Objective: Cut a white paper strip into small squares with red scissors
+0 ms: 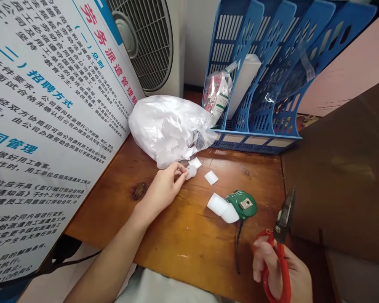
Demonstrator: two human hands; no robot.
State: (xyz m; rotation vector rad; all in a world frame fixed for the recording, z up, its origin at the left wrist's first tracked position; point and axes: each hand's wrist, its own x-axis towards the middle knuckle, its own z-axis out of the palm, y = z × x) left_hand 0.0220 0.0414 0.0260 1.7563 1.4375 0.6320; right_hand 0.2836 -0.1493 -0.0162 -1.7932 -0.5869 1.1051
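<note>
My left hand (pixel 164 187) reaches over the wooden desk (pixel 183 235) and pinches a small white paper piece (pixel 190 171) at the mouth of a clear plastic bag (pixel 167 126) full of white paper scraps. My right hand (pixel 276 265) grips red-handled scissors (pixel 279 248) at the desk's front right, blades closed and pointing up. Between the hands lies a green device (pixel 244 204) with a black cord and white paper pieces (pixel 222 207) against it. One loose white square (pixel 211 177) lies near the bag.
A large printed board (pixel 44 118) leans along the left side. A fan grille (pixel 145 42) stands behind the bag. Blue file racks (pixel 271 75) holding a packet occupy the back right. A brown panel (pixel 341 168) borders the right.
</note>
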